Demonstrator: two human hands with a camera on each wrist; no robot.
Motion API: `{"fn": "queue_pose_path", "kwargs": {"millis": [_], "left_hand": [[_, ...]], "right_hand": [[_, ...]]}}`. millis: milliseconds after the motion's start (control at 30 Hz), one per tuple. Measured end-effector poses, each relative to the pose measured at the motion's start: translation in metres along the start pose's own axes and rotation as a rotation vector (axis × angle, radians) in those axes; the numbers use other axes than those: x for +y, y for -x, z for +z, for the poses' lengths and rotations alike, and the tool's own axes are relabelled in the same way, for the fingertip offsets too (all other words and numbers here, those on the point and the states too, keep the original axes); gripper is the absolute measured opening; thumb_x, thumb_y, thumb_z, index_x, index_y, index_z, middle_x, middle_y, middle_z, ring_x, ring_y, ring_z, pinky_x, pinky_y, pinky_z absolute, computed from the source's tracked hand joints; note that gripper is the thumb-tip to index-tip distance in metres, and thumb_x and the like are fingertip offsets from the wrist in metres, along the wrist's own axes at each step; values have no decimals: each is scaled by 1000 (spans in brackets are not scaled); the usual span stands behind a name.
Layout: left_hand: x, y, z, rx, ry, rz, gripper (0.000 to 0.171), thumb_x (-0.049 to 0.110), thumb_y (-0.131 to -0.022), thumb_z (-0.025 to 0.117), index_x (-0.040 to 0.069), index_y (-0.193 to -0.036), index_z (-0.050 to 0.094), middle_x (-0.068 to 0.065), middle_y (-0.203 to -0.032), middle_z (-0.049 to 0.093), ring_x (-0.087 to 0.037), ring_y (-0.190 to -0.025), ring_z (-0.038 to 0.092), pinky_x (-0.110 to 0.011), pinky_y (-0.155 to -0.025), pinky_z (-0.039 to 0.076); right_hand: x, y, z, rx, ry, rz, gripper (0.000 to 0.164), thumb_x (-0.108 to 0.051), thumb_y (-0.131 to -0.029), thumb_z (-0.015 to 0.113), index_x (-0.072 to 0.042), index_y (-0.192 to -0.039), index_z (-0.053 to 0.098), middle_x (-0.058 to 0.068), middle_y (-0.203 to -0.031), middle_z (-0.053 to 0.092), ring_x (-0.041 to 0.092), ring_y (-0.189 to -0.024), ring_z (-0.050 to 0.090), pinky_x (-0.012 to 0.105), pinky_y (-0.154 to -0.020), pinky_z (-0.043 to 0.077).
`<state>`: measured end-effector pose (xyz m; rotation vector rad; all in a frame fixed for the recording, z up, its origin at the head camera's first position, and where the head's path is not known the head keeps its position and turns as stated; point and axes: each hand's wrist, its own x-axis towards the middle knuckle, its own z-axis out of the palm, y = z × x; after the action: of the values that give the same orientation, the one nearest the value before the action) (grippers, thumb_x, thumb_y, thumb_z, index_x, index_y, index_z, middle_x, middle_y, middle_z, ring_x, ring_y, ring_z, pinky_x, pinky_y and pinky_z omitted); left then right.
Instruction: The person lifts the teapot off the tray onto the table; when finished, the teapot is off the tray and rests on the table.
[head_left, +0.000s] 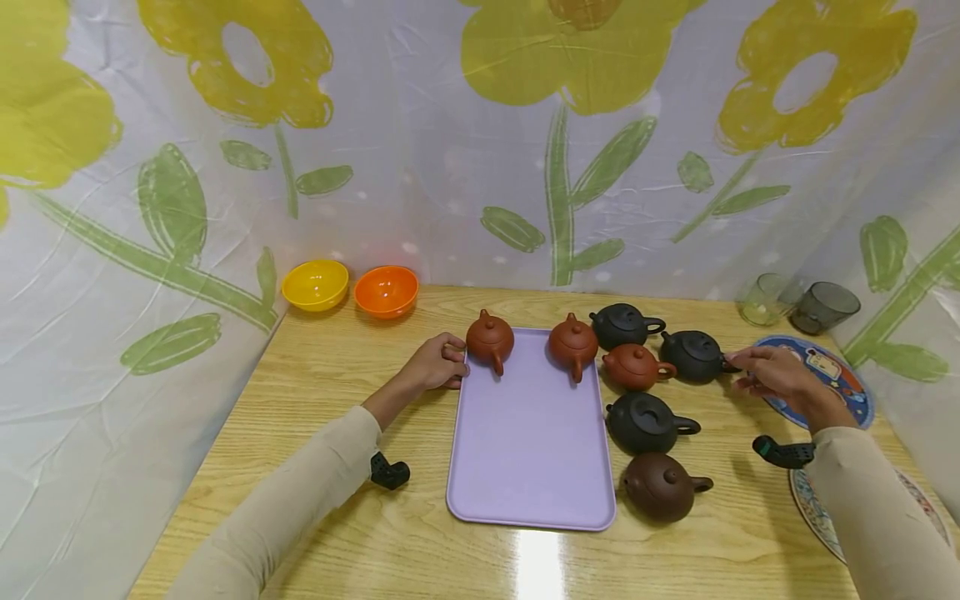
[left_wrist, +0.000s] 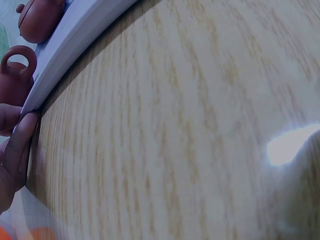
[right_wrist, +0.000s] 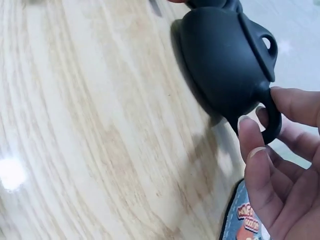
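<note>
My left hand (head_left: pixel 440 364) pinches the left rim of a lilac tray (head_left: pixel 532 450) between thumb and fingers, near its far corner. Two reddish-brown teapots, one on the left (head_left: pixel 490 340) and one on the right (head_left: pixel 573 342), sit at the tray's far end, handles toward me. With my right hand (head_left: pixel 780 379) I grip the looped handle of a black teapot (head_left: pixel 692 357), which the right wrist view shows close up. Beside the tray's right edge are two more black teapots, one far (head_left: pixel 621 325) and one nearer (head_left: pixel 641 425), a reddish-brown teapot (head_left: pixel 633 367) and a dark brown teapot (head_left: pixel 658 487).
A yellow bowl (head_left: pixel 316 286) and an orange bowl (head_left: pixel 386 292) stand at the back left. Two glasses, one clear (head_left: pixel 761 302) and one grey (head_left: pixel 825 308), stand at the back right. A blue round mat (head_left: pixel 855 392) and another patterned mat (head_left: pixel 817 508) lie at the right.
</note>
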<state>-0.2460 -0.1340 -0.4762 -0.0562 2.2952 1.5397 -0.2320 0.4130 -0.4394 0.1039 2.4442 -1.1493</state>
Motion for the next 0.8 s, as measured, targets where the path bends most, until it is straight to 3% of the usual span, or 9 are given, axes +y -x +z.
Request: {"fn": "queue_pose_path", "kwargs": {"millis": [233,367,433,567,667,800], "left_hand": [[-1,-1,0,4,-4,-1,47,2,-88,70,3,-131,52,-14,-111,57,-18,-82,64,-29,-69,63],[0,-1,0,-1,16,1,47,2,-88,70,2,-131,51,-13,-109,57,-18,-80,64,-29,-68,63],[0,-1,0,-2,20,0,47,1,-88,69,2,-131,51,-12,-109,57,-17,-79,63,-28,-68,63],[0,0,0,-1,24,-5,47,1,-88,69,2,-131,51,-13,-109,56,-17,-79,63,-28,-68,63],[1,0,0,-5,25,-10,46,2,-89,69,2,-132,51,-13,-110,56,-17,-80,63,-28,-69,63],[2,1,0,-8,26,-18,46,2,-90,69,2,-132,50,-14,-112,57,-17,-81,64,-29,-69,63]], "right_hand": [[0,2,6,68,-15,-19,68,-45,-107,40,10,-146,39,31,-139,45,5,-85,67,29,-77,59],[-3,6,8,198,-70,-25,73,-58,-101,43,2,-141,47,5,-118,56,3,-81,67,33,-65,57],[-6,9,8,257,-103,-38,65,-62,-99,44,-7,-133,54,-9,-106,58,4,-78,66,35,-57,53],[-20,14,10,331,-166,-87,40,-60,-99,46,-25,-114,57,-28,-94,58,4,-76,65,32,-58,54],[-37,17,14,352,-168,-130,32,-56,-100,47,-28,-111,58,-35,-94,58,4,-75,65,25,-65,57],[-65,21,26,323,-173,-178,31,-53,-102,47,-26,-112,58,-33,-96,60,4,-73,66,24,-63,56]]}}
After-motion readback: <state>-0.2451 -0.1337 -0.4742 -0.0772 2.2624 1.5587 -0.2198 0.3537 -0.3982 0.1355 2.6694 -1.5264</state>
